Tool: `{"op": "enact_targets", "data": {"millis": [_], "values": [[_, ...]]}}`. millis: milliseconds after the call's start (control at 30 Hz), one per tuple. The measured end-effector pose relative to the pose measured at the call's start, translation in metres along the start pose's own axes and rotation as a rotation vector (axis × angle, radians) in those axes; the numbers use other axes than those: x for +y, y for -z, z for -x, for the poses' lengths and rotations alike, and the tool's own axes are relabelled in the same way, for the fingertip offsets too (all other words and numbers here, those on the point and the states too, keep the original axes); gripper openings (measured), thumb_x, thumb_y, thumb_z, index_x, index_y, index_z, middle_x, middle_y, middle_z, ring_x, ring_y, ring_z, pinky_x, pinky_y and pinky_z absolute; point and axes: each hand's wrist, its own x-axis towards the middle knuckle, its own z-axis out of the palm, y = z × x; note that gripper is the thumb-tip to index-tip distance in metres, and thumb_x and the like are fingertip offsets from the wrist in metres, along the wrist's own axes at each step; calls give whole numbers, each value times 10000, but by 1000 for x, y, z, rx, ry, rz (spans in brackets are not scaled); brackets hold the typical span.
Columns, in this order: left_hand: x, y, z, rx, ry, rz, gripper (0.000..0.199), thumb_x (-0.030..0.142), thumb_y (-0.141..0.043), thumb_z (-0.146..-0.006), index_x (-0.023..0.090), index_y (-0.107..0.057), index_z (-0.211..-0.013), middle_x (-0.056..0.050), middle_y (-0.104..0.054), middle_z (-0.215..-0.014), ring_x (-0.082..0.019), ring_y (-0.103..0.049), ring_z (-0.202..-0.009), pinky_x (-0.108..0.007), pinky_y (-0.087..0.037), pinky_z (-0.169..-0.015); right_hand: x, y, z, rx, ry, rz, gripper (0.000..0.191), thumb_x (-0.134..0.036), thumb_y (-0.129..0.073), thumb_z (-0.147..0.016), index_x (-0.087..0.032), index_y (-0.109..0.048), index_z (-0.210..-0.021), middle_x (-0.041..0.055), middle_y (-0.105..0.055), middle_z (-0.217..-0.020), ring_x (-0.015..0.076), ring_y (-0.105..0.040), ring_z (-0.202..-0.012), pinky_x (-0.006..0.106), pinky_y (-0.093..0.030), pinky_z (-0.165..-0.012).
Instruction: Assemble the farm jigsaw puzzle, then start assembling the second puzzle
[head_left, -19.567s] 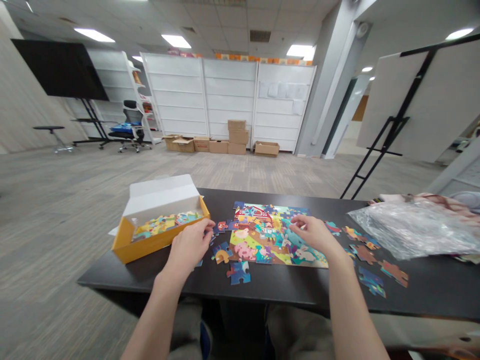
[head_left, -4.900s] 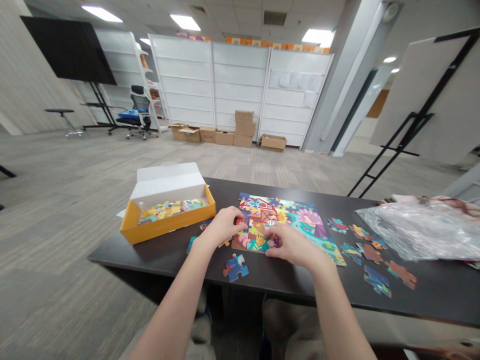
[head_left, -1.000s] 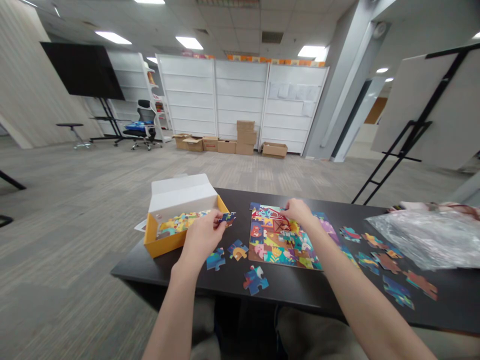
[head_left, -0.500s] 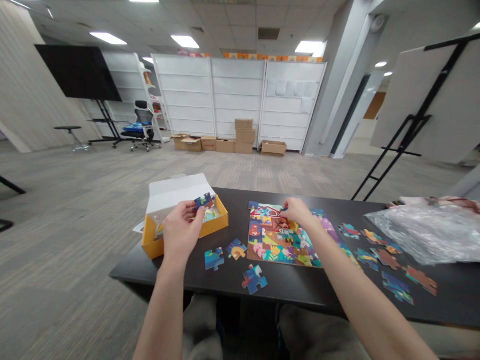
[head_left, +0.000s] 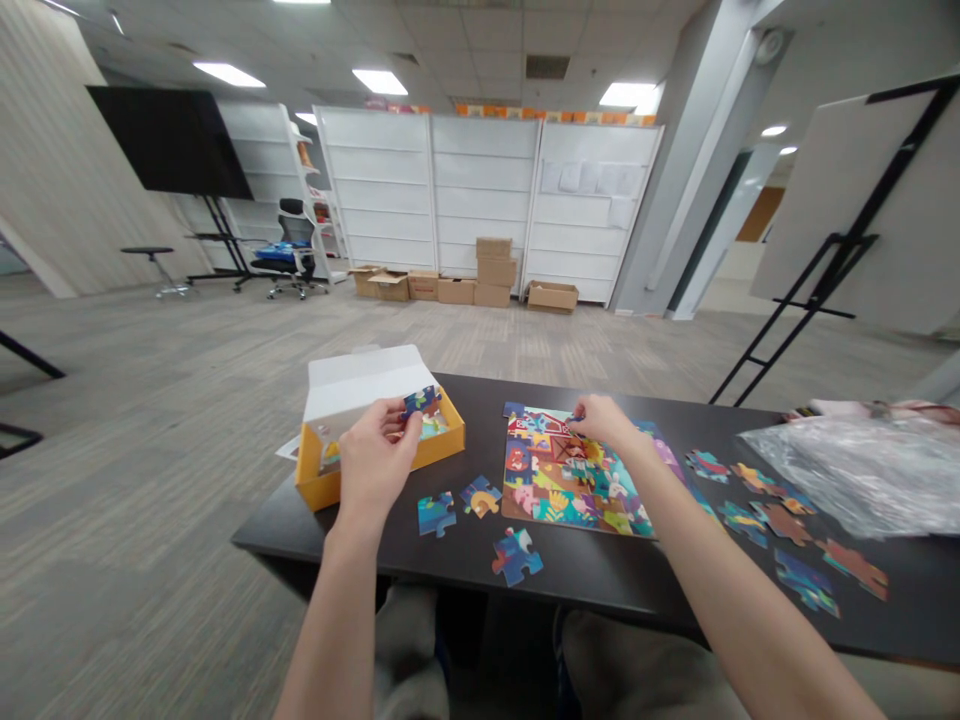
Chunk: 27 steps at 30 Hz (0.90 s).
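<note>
"Where do we find the part-built jigsaw puzzle (head_left: 577, 470)?"

"Flat on the black table (head_left: 465, 560), just right of the yellow box (head_left: 442, 462). The right hand (head_left: 604, 418) rests on it, fingers drawn narrow near the printed red barn (head_left: 551, 425). We can't tell whether they pinch a piece."

"And the left hand (head_left: 375, 455)?"

"Raised over the box, curled around one blue jigsaw piece (head_left: 421, 402), which sticks out past the fingertips."

"What do we count?"

"Two hands, one box, one puzzle. Three loose pieces (head_left: 480, 495) lie on the table in front, between the box and the puzzle's lower edge. About seven more pieces (head_left: 776, 525) are scattered to the right, near a crumpled plastic bag (head_left: 862, 480). The box holds others, but we can't count those."
</note>
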Motion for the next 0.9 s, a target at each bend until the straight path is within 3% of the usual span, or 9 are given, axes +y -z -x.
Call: {"op": "enact_targets", "data": {"millis": [200, 467, 667, 800, 900], "values": [[4, 0, 2, -10, 1, 5, 268, 372, -659, -780, 163, -681, -946, -62, -744, -833, -186, -716, -723, -302, -606, -700, 1, -2, 2, -26, 5, -2, 274, -355, -750, -768, -149, -759, -948, 147, -769, -982, 247, -720, -896, 258, -488, -712], [13, -5, 8, -265, -57, -18, 216, 333, -633, -807, 193, -688, -962, -38, -756, -822, -191, -722, -740, -307, -613, -704, -8, 0, -4, -58, -11, -69, 170, -253, -807, -670, -157, -763, -803, 98, -772, -836, 220, -715, -806, 239, -473, -639], [7, -5, 8, -326, -69, -50, 203, 332, -619, -835, 201, -678, -978, -36, -760, -841, -190, -733, -752, -308, -611, -711, 0, 0, -1, -10, 6, -196, 180, -230, -811, -665, -172, -754, -826, 47, -775, -872, 187, -704, -802, 225, -490, -669], [3, -2, 9, -443, -33, -102, 282, 304, -609, -833, 206, -663, -1092, -33, -753, -826, -197, -739, -726, -315, -599, -705, 1, 2, 3, 23, 45, -296, 131, -187, -752, -726, -162, -742, -854, 58, -779, -940, 187, -704, -872, 233, -507, -751], [2, -2, 10, -537, -28, -103, 320, 293, -579, -849, 220, -628, -1156, -24, -762, -815, -206, -748, -743, -323, -594, -725, -20, 1, 7, 33, 113, -386, 149, -224, -684, -812, -162, -731, -939, 51, -775, -1000, 157, -703, -886, 221, -514, -781]]}}
